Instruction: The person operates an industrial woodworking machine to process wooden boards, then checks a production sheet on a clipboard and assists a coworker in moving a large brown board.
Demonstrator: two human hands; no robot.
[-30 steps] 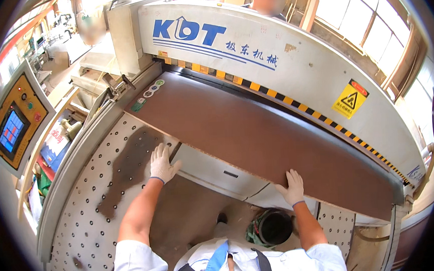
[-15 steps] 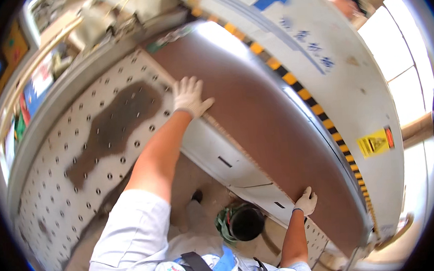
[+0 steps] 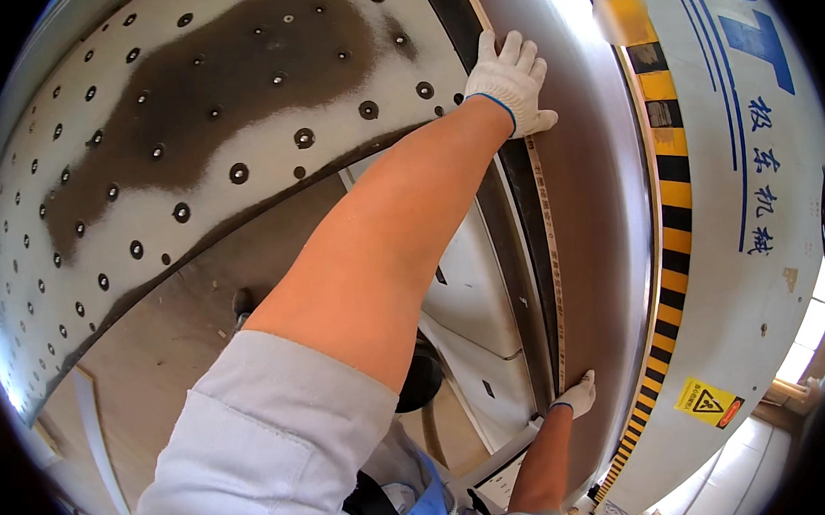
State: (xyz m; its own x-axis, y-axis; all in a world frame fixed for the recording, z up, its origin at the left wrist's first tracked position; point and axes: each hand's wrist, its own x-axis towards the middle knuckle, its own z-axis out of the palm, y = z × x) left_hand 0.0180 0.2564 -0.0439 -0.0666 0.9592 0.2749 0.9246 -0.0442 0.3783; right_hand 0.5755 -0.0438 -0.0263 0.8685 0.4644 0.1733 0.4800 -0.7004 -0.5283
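A large brown board (image 3: 587, 202) lies flat on a machine bed, its far edge under a white machine housing (image 3: 752, 146) edged with a yellow-and-black striped strip (image 3: 673, 206). My left hand (image 3: 510, 80), in a white glove, lies flat on the board's near edge with its fingers spread. My right hand (image 3: 578, 396), also gloved, presses on the same near edge further along. Neither hand is wrapped around anything.
A white perforated table (image 3: 145, 132) with a dark worn patch and many round holes spans the left. A yellow triangular warning sticker (image 3: 709, 400) sits on the housing. Below the board are white machine panels (image 3: 475, 301) and a wooden floor (image 3: 157, 364).
The view has tilted hard and moved closer. My left arm has stretched further along the board's edge, and both hands have stayed on the board.
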